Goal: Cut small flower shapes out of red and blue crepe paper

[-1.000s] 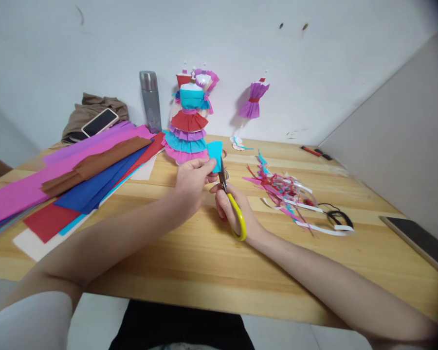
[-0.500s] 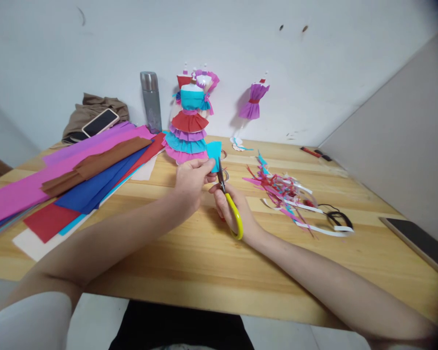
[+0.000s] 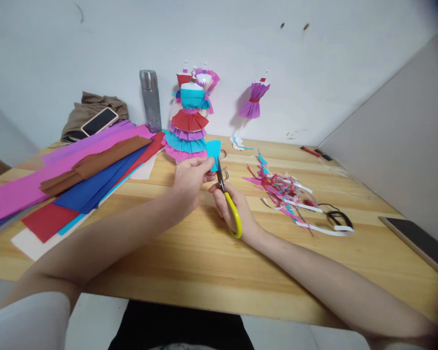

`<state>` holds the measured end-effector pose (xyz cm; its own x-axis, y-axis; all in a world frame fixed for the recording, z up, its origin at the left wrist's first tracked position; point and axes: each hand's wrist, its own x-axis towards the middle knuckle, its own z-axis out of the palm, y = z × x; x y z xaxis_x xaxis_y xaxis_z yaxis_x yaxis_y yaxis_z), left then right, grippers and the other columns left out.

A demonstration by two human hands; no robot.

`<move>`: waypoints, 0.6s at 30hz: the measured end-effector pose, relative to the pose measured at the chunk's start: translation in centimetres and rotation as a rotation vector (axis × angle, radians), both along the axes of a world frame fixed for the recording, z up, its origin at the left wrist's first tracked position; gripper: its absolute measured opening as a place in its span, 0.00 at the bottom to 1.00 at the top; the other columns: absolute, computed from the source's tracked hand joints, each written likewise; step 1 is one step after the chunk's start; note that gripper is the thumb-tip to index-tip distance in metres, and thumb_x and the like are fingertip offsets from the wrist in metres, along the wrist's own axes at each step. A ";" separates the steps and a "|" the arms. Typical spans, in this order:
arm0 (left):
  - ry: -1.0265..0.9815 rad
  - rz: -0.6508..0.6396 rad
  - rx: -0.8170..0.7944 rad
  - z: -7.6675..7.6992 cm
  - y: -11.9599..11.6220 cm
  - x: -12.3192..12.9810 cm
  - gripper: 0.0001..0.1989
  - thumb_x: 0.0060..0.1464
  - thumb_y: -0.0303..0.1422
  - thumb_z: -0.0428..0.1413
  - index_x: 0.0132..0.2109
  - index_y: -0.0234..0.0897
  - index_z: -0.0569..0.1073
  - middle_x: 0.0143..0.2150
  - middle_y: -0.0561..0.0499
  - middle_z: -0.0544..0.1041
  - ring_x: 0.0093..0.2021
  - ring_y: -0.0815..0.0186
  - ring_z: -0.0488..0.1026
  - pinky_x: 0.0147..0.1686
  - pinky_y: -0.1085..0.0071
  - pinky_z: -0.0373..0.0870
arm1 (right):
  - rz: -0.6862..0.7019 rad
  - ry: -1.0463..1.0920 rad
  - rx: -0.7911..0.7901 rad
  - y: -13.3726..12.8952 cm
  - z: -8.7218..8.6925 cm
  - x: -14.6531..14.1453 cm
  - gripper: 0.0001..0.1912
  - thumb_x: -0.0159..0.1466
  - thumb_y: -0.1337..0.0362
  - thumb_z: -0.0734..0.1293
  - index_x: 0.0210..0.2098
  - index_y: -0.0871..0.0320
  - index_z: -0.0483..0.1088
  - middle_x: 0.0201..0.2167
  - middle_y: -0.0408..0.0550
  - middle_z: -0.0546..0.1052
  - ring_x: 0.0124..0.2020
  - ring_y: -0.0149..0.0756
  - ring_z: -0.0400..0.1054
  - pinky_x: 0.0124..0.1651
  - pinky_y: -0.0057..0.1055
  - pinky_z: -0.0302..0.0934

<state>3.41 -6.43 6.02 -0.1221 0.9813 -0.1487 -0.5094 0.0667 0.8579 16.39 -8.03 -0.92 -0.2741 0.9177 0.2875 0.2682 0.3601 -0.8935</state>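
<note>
Between thumb and fingers, my left hand (image 3: 192,181) pinches a small turquoise paper piece (image 3: 213,149) that stands upright. My right hand (image 3: 231,209) is wrapped round yellow-handled scissors (image 3: 233,214), whose dark blades point up along the right edge of the paper. Just behind my left hand stands a mannequin in a tiered paper dress (image 3: 190,121) of turquoise, red, purple and pink, with other dressed mannequins partly hidden behind it. A separate purple dress (image 3: 254,101) with a red belt stands further right.
Coloured paper strips (image 3: 105,170) lie across the table's left side, near a phone (image 3: 100,122), brown cloth (image 3: 95,106) and grey bottle (image 3: 151,104). On the right are tangled paper scraps (image 3: 277,189), a black cord (image 3: 340,218) and a dark tablet-like device (image 3: 419,243).
The scissors' blades have shifted slightly left against the turquoise paper. Both hands keep their holds, and the whole view has moved very little.
</note>
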 end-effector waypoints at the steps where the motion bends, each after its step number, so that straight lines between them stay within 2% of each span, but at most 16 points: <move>1: 0.000 -0.001 0.002 0.0 0.0 0.0 0.13 0.58 0.22 0.63 0.25 0.32 0.74 0.23 0.52 0.75 0.24 0.73 0.71 0.31 0.76 0.70 | -0.003 0.002 -0.006 0.0 0.0 0.0 0.21 0.69 0.43 0.60 0.36 0.54 0.66 0.19 0.37 0.61 0.22 0.33 0.59 0.25 0.30 0.52; 4: -0.004 -0.008 0.008 -0.1 0.0 0.0 0.13 0.56 0.22 0.64 0.25 0.33 0.74 0.23 0.53 0.74 0.24 0.73 0.71 0.31 0.76 0.70 | -0.015 0.009 -0.016 0.0 0.1 -0.1 0.21 0.68 0.42 0.61 0.35 0.54 0.66 0.19 0.38 0.61 0.22 0.33 0.59 0.25 0.29 0.52; 13: 0.002 -0.011 0.002 0.0 0.0 -0.2 0.14 0.60 0.23 0.61 0.25 0.31 0.75 0.23 0.51 0.75 0.24 0.73 0.71 0.32 0.76 0.71 | -0.020 0.012 -0.020 0.1 0.0 -0.1 0.21 0.67 0.43 0.62 0.34 0.54 0.66 0.18 0.37 0.61 0.22 0.33 0.58 0.25 0.29 0.53; 18: 0.015 -0.012 0.006 -0.1 0.1 -0.3 0.12 0.58 0.23 0.64 0.26 0.31 0.76 0.25 0.50 0.76 0.25 0.72 0.72 0.33 0.75 0.72 | -0.036 -0.009 -0.013 0.2 0.0 -0.2 0.19 0.67 0.45 0.63 0.34 0.54 0.67 0.18 0.37 0.61 0.22 0.33 0.57 0.25 0.29 0.53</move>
